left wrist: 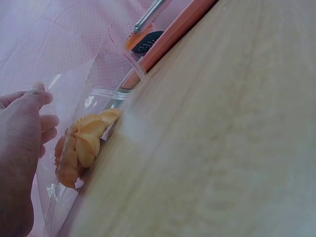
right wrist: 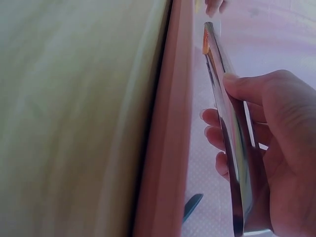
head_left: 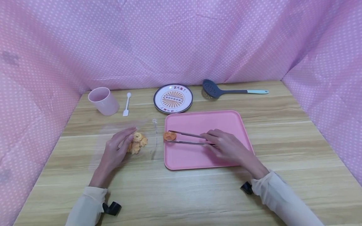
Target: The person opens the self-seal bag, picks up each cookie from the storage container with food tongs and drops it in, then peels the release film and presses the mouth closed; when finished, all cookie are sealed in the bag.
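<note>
My right hand (head_left: 223,144) grips a pair of metal tongs (head_left: 189,135) over the pink tray (head_left: 209,122). Between the tong tips is a round orange-brown biscuit (head_left: 169,136), above the tray's left rim. On the left, my left hand (head_left: 116,147) rests at a clear plastic bag (left wrist: 61,94), its fingers loosely extended and thumb apart from them. Several pale yellow biscuits (head_left: 137,144) lie heaped inside the bag, close to those fingertips. The mouth of the bag, with a strip along it, faces the tray.
Along the back stand a pink cup (head_left: 104,102), a small white spatula (head_left: 127,105), a round patterned plate (head_left: 173,99) close behind the tray, and a dark slotted skimmer (head_left: 213,89) with a mint handle. Pink dotted cloth (head_left: 181,40) encloses the wooden table (head_left: 181,194) at the back and sides.
</note>
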The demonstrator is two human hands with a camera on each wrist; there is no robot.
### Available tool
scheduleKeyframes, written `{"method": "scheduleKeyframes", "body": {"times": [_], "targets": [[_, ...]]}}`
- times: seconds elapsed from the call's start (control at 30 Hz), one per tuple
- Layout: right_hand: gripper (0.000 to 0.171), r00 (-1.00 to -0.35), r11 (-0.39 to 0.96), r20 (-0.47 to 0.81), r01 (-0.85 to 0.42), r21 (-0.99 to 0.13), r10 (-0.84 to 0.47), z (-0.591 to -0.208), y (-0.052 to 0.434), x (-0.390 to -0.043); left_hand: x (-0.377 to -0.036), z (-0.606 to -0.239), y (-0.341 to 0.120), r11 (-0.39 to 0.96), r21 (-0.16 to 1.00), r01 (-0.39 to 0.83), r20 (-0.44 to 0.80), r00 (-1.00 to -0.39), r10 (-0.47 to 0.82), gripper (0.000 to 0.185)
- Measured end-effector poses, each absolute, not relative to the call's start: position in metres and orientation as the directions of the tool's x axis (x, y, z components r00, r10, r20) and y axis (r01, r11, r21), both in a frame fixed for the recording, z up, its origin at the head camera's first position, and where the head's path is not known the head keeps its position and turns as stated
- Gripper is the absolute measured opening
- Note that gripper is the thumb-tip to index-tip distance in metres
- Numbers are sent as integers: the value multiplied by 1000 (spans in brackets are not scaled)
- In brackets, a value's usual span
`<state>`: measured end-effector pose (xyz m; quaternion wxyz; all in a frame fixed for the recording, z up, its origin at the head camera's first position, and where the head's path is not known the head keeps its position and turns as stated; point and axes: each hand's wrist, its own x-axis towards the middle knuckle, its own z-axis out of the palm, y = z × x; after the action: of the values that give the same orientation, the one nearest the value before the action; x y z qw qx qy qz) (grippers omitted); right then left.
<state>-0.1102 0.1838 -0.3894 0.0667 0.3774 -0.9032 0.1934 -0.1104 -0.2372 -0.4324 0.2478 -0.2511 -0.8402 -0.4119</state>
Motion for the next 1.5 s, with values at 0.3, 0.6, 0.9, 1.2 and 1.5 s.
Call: {"method": "scheduleKeyframes", "body": {"times": [0.3, 0.6, 0.9, 1.2, 1.5], "targets": [[33, -682, 622, 283, -731, -280, -674, -386, 163, -111, -110, -432, -237, 531, 568, 629, 626, -749, 217, 46], [32, -693, 630, 281, -721, -287, -664, -386, 147, -112, -110, -432, -236, 530, 570, 627, 625, -750, 215, 45], [30, -679, 618, 292, -734, -280, -674, -387, 131, -114, -111, -433, -236, 524, 557, 644, 647, -732, 212, 46], [32, -685, 625, 265, -728, -280, -679, -388, 114, -114, -109, -432, -236, 524, 556, 646, 648, -731, 214, 44], [31, -669, 609, 268, -742, -280, -693, -388, 99, -114, -109, -429, -236, 522, 562, 642, 639, -737, 219, 36]]}}
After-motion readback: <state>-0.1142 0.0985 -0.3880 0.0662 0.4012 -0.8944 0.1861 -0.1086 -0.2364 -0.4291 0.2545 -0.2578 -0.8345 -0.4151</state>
